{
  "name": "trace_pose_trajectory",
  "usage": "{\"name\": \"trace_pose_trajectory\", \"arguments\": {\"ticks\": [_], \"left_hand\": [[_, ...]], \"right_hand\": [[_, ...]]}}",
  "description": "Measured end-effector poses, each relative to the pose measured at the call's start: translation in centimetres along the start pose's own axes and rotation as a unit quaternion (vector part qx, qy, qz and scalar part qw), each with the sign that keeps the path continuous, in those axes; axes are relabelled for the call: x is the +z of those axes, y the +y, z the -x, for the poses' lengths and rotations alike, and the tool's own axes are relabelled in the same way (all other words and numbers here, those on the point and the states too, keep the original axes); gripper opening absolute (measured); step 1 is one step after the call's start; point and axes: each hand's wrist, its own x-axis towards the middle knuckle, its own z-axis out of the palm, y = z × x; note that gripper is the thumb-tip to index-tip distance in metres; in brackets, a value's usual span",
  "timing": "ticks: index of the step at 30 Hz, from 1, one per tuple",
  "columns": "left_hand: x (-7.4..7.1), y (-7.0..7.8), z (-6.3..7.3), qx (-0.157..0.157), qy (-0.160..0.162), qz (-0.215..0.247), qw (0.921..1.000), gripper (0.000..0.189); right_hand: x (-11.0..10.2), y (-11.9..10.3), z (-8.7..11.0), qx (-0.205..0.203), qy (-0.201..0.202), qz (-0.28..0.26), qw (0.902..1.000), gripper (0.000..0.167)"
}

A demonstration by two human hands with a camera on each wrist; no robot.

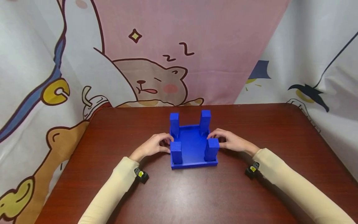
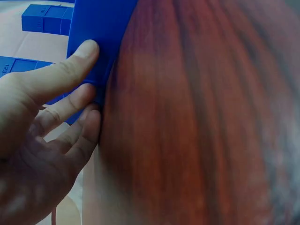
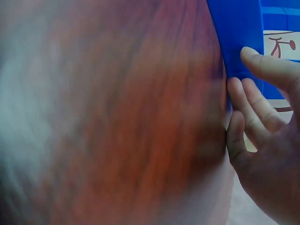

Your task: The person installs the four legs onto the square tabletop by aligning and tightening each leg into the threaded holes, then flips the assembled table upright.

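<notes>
A shallow blue tray (image 1: 193,146) with a low rim lies on the table, an upright square blue post (image 1: 176,153) standing at each corner. My left hand (image 1: 154,145) holds the tray's left side. In the left wrist view, its thumb (image 2: 77,58) lies against the blue wall and the other fingers are bent near the tabletop. On the opposite side, my right hand (image 1: 230,140) grips the right edge, partly hidden behind the near right post (image 1: 212,149). The right wrist view shows that thumb (image 3: 260,61) on the blue side, with the fingertips close to the wood.
The dark reddish-brown wooden table (image 1: 134,124) extends around the tray. Behind it hangs a cartoon-printed cloth (image 1: 218,56), which also covers both sides. Each wrist wears a small black camera (image 1: 141,175) beside a pale yellow sleeve (image 1: 112,189).
</notes>
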Motion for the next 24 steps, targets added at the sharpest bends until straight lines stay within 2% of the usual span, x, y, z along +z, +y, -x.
{"name": "trace_pose_trajectory", "arguments": {"ticks": [5,11,15,20,24], "left_hand": [[0.1,-0.3,0.0,0.019,-0.019,-0.021,0.9994,0.033],[0.2,-0.2,0.1,0.020,-0.031,0.015,0.9992,0.031],[0.4,-0.2,0.3,0.014,-0.022,0.072,0.9971,0.031],[0.5,0.2,0.7,-0.006,-0.022,0.182,0.9830,0.029],[0.3,0.8,1.0,-0.006,-0.010,0.212,0.9771,0.025]], "right_hand": [[-0.2,0.3,-0.3,-0.022,-0.026,0.011,0.9994,0.025],[-0.6,0.3,-0.4,-0.024,-0.069,-0.012,0.9972,0.020],[-1.1,0.1,-0.1,-0.017,-0.087,-0.054,0.9946,0.021],[-1.7,-0.4,0.6,0.007,-0.082,-0.090,0.9926,0.027],[-2.0,-1.0,1.1,0.025,-0.072,-0.124,0.9893,0.043]]}}
